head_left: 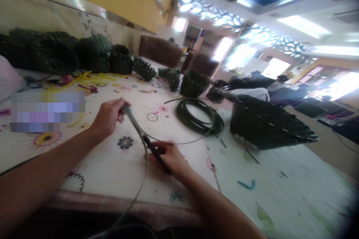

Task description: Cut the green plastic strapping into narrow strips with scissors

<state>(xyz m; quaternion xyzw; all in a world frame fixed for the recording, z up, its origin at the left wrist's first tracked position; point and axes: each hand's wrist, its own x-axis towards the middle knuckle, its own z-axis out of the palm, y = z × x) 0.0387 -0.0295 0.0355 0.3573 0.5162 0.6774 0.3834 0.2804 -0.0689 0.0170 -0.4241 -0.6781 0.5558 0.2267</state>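
My left hand [108, 117] is closed in a pinch on the end of a flat grey-green plastic strip [131, 116], held above the table. At the strip's lower part, my right hand [169, 158] grips a slim black tool [157, 154], its tip touching the strip; whether it is a knife or scissors I cannot tell. From about that tip two thin strands part: one curves right toward a dark green coil of strip [182, 117], the other drops over the table's front edge. Beside the coil lies a large dark woven basket [263, 121] on its side.
Several small dark woven baskets [193, 83] line the table's back, with bigger ones [57, 54] at left by the wall. Yellow strips [92, 77] lie before them. A blue hooked piece [247, 184] and short offcuts lie right on the tablecloth [241, 209]. People sit far behind.
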